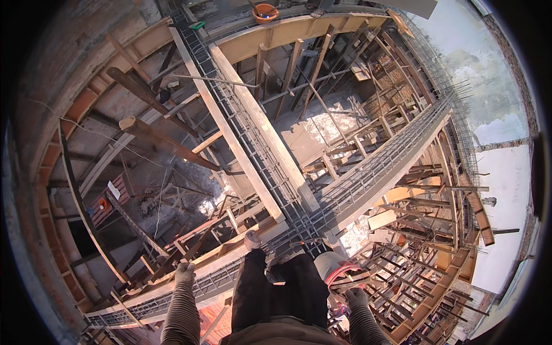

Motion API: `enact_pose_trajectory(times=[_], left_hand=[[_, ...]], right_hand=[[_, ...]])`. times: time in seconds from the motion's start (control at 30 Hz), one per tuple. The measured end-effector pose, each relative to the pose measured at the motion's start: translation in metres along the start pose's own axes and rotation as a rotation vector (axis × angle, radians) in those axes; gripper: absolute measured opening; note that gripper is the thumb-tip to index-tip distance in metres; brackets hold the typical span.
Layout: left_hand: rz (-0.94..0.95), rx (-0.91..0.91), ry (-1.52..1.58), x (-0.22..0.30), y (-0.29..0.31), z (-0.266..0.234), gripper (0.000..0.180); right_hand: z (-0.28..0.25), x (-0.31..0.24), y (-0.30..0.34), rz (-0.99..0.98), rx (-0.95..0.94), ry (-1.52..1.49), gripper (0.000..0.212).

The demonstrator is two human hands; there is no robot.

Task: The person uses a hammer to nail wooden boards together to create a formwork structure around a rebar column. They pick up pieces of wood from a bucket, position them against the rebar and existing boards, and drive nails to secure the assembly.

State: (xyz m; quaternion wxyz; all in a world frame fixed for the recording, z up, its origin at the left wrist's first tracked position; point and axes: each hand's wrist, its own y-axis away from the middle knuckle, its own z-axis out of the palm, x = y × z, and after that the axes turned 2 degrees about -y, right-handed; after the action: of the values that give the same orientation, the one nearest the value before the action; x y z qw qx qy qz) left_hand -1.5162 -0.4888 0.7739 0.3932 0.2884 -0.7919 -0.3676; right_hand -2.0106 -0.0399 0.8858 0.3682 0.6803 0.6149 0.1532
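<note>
Bucket [328, 265], head view: just ahead of the right hand [356, 297], beside the right leg [312, 288], apparently kept there for easy reach. This hand is curled near its rim; a firm grip cannot be confirmed. Left hand [185, 273]: loosely closed, nothing visible in it, forearm [183, 313] extended forward. Ahead, between both hands, planks [263, 126] flank steel bars [246, 127], presumably boxing them in.
</note>
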Motion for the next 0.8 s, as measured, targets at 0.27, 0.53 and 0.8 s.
enact_pose_trajectory(times=[0.27,0.53,0.8], left_hand=[[0.033,0.031,-0.018,0.085,0.016,-0.042,0.017],[0.057,0.384,0.235,0.102,0.072,-0.065,0.025],[-0.091,0.108,0.061,0.149,0.110,0.042,0.028]], right_hand=[[-0.001,0.006,-0.018,0.032,-0.360,-0.241,0.039],[-0.046,-0.208,-0.170,-0.035,-0.263,-0.022,0.018],[-0.082,-0.406,-0.260,-0.309,-0.230,-0.454,0.017]])
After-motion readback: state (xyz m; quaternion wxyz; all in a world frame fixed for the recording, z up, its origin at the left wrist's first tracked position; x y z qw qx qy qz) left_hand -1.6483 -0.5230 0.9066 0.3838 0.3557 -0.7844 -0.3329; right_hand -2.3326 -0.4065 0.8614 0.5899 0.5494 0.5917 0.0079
